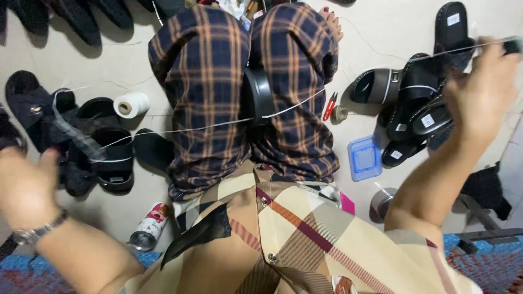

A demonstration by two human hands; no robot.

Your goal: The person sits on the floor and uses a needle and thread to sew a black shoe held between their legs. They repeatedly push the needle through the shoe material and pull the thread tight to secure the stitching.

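I sit on the floor with my legs in dark plaid trousers stretched forward. A black sandal (pixel 257 98) is wedged upright between my knees. Two white threads (pixel 207 127) run out of it, one to each side. My left hand (pixel 24 188) is pulled far out to the left, fist closed on the thread end. My right hand (pixel 482 90) is raised at the upper right, blurred, closed on the other thread end.
A white thread spool (pixel 131 104) and black sandals (pixel 101 144) lie on the left. More sandals (pixel 414 109) are piled on the right, with red snips (pixel 329 106), a blue plastic box (pixel 364 158), a can (pixel 150 226) and a metal tin (pixel 383 202).
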